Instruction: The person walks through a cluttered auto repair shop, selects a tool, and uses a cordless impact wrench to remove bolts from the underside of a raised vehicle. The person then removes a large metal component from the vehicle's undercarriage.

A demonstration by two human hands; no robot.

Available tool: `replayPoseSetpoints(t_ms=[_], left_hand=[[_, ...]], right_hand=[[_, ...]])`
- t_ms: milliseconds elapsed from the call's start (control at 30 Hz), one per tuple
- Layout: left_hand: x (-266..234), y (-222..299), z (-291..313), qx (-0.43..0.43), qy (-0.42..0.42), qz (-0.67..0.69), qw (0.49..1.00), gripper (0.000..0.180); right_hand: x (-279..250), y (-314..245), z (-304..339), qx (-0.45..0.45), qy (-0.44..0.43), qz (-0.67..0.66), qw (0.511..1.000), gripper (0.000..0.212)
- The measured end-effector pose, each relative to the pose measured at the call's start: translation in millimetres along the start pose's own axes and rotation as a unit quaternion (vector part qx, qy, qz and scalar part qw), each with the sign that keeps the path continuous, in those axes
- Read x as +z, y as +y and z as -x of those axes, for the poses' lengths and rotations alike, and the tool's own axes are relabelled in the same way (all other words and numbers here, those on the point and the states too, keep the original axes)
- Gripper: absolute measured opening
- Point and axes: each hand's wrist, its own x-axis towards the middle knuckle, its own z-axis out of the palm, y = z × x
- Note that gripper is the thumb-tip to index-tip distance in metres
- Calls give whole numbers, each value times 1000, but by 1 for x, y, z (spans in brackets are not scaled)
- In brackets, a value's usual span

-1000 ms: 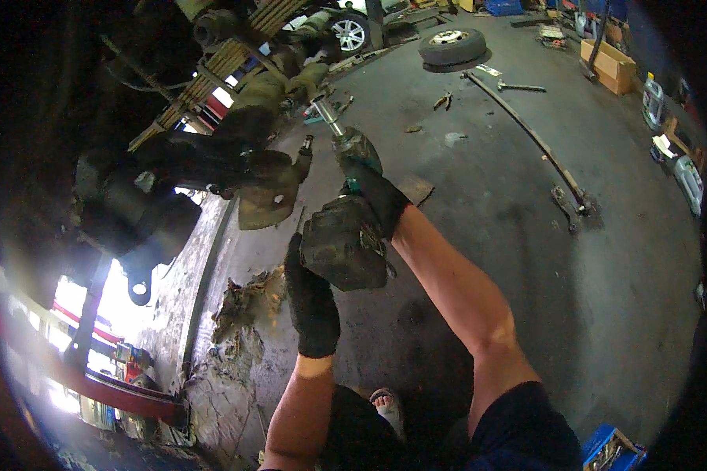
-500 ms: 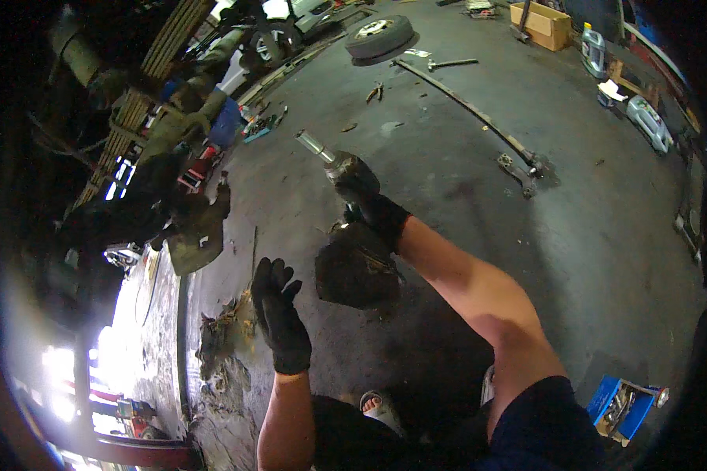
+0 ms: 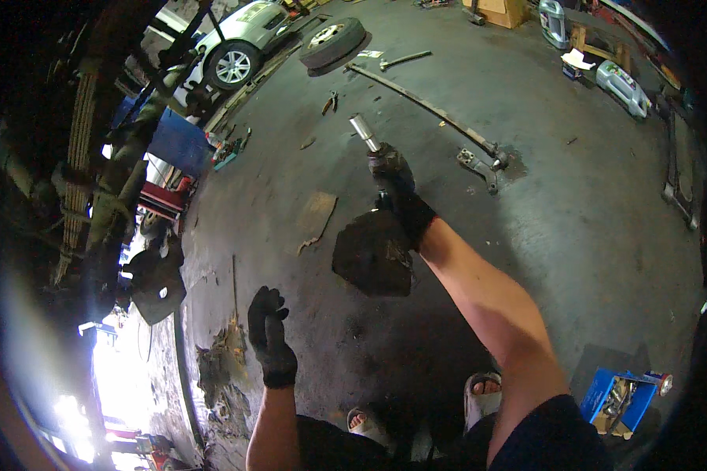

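My right hand (image 3: pixel 407 206), in a black glove, is closed around a dark impact wrench (image 3: pixel 389 166). A long shiny socket (image 3: pixel 364 132) sticks out of its nose, pointing up and slightly left, away from me. A dark blocky part below the hand looks like the wrench's base; where it joins the handle is hidden. My left hand (image 3: pixel 272 339), also black-gloved, hovers at lower left with loosely bent fingers and nothing in it. Beyond the left hand, a torn brown flat piece (image 3: pixel 317 220) lies on the floor.
At left hang dark vehicle parts with a rust-brown coil spring (image 3: pixel 78 165). A long metal bar (image 3: pixel 424 106), pliers (image 3: pixel 331 102), a hammer (image 3: pixel 405 60) and a wheel (image 3: pixel 332 42) lie farther off. A blue box of metal parts (image 3: pixel 619 402) stands at lower right.
The view has shifted, bringing more of the white car into sight. My right hand has moved right with the impact wrench, uncovering the brown flat piece. My left fingers are more bent.
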Motion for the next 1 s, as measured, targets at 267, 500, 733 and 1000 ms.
replayPoseSetpoints(t_ms=[267,500,733,1000], left_hand=[[73,43,-57,-34,-75,-35,996,51],[159,166,-57,36,-212,-146,966,57],[234,240,-98,80,-438,-217,869,51],[334,212,-144,108,-638,-176,742,44]], right_hand=[[-77,-7,-44,76,71,-250,963,28],[-154,-71,-9,162,76,-308,934,30],[-234,-191,29,379,174,-357,836,32],[-304,-240,-2,396,282,-227,844,29]])
